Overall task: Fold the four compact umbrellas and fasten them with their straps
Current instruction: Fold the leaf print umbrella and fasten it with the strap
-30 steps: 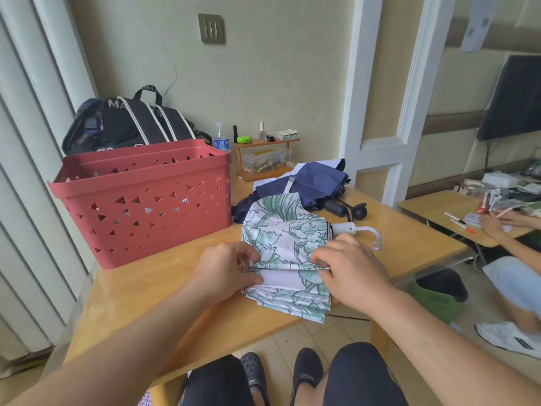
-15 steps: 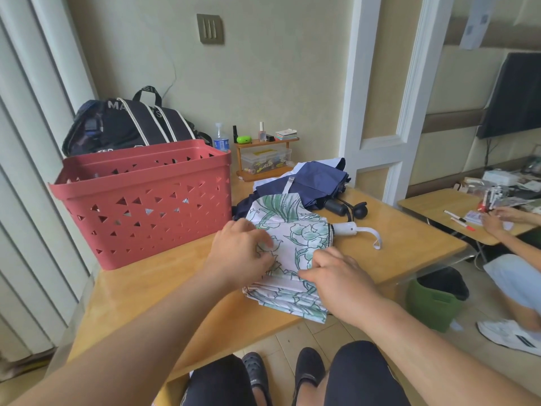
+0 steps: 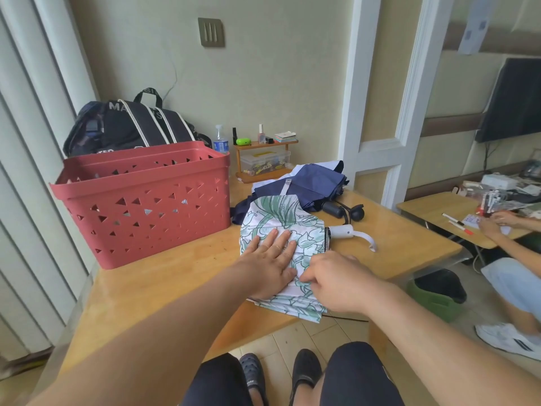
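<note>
Left hand (image 3: 270, 263) laid flat, fingers straight, pressing down on the canopy of the floral umbrella (image 3: 288, 253). Right hand (image 3: 336, 281) curled at the canopy's near right edge, apparently pinching a pleat of fabric; fingertips hidden beneath the hand. Floral umbrella lying near the front edge of the wooden table (image 3: 164, 276), white handle (image 3: 342, 231) with its loop pointing right. Pleats flattened but not rolled, no strap seen closed: folding judged to be at an early stage. Navy umbrella (image 3: 310, 187) lying loose just behind, touching the floral one, strap (image 3: 287, 186) hanging unfastened, so also left to do. Remaining two umbrellas not identifiable. Red basket (image 3: 140, 200) standing just to the left; black bag (image 3: 126, 124) behind it. Second person's hands (image 3: 497, 222) busy at a separate table, well apart. Nothing seen blocking the fold.
</note>
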`<action>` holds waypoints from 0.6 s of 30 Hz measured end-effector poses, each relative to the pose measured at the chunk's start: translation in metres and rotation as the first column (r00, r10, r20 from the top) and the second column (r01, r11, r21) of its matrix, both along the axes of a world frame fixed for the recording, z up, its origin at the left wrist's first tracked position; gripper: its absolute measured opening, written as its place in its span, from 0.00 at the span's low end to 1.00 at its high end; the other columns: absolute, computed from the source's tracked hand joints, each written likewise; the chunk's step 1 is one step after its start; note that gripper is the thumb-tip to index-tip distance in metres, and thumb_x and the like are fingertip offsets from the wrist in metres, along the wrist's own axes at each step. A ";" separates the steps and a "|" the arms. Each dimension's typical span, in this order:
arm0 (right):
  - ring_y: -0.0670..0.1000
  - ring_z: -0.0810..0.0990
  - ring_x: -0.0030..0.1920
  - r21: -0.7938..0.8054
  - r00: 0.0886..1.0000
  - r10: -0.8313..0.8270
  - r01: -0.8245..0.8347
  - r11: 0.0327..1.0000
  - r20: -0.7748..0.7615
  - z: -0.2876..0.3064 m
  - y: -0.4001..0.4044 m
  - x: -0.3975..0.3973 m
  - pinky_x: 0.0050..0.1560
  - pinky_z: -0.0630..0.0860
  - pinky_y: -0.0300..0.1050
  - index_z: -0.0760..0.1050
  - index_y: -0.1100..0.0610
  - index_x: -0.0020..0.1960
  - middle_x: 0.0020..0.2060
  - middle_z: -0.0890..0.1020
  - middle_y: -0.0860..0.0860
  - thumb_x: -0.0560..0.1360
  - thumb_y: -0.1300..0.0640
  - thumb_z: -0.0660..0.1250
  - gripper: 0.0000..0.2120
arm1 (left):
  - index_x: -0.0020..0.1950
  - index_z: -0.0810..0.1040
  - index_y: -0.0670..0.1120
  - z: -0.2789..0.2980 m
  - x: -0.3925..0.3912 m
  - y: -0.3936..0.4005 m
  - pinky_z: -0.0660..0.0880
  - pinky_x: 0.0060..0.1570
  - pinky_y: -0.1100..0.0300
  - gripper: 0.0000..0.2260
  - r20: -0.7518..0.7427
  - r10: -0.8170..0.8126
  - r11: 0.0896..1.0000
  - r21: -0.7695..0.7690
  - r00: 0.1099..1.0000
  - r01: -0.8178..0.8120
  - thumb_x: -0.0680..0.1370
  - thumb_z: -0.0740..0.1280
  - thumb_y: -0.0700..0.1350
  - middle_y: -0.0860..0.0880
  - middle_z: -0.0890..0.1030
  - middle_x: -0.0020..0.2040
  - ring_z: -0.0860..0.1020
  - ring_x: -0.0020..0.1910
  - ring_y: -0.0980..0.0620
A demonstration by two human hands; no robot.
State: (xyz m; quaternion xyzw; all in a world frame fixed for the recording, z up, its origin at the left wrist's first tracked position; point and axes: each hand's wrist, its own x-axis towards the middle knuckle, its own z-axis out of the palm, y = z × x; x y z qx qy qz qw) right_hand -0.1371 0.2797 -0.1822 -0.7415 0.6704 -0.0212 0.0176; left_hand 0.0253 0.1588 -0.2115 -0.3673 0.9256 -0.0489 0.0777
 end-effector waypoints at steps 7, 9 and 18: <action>0.51 0.59 0.80 -0.162 0.949 -0.096 0.150 0.975 0.301 -0.005 -0.034 -0.004 0.77 0.59 0.46 0.61 0.57 0.82 0.82 0.60 0.50 0.86 0.49 0.56 0.26 | 0.84 0.35 0.54 0.001 0.003 0.009 0.32 0.80 0.43 0.30 0.000 0.006 0.999 0.037 1.000 -0.006 0.86 0.41 0.63 0.53 0.29 0.82 0.27 0.80 0.50; 0.48 0.42 0.83 0.017 0.973 -0.118 0.117 0.993 0.198 -0.021 -0.033 -0.005 0.82 0.50 0.53 0.48 0.54 0.85 0.84 0.44 0.46 0.87 0.43 0.51 0.31 | 0.84 0.35 0.53 0.001 0.003 0.012 0.32 0.80 0.44 0.30 0.006 0.012 0.999 0.042 1.000 -0.012 0.86 0.40 0.63 0.54 0.29 0.82 0.28 0.80 0.50; 0.46 0.31 0.81 0.205 0.977 -0.204 0.186 0.961 0.069 -0.028 -0.019 -0.006 0.80 0.39 0.66 0.36 0.41 0.83 0.79 0.29 0.37 0.83 0.34 0.41 0.32 | 0.84 0.34 0.52 -0.001 0.020 0.026 0.36 0.81 0.48 0.32 -0.070 0.005 0.989 0.145 0.998 0.006 0.85 0.41 0.65 0.56 0.32 0.82 0.31 0.81 0.54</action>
